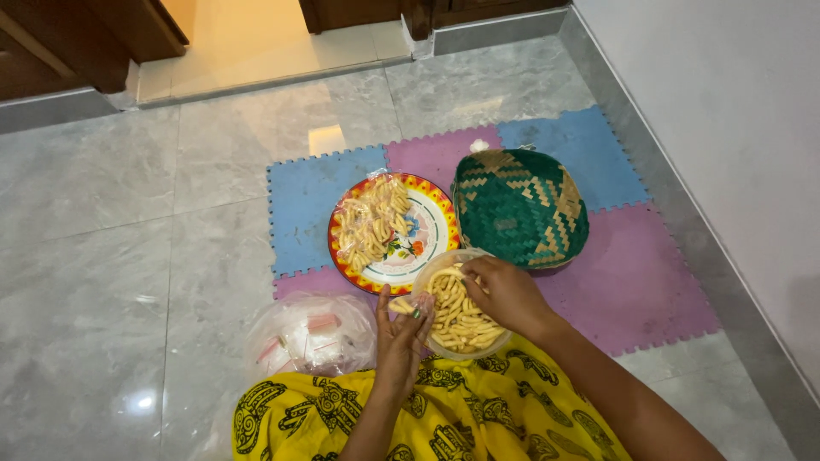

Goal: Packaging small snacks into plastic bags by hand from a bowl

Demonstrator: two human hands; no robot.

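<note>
A clear plastic bowl (437, 275) full of yellow finger-shaped snacks (461, 324) rests on my lap. My right hand (506, 292) reaches into the bowl from the right, fingers curled over the snacks. My left hand (400, 335) is at the bowl's left rim, pinching a small clear plastic bag (422, 302) with a snack piece (400, 306) beside the thumb. Just beyond the bowl a colourful round plate (427, 235) holds a sealed clear bag of the same snacks (372, 220).
A green and tan woven basket (519, 207) lies upside down to the right of the plate. Blue and pink foam mats (632, 282) cover the grey tiled floor. A bundle of clear plastic bags (312, 335) lies left of my lap. A white wall runs along the right.
</note>
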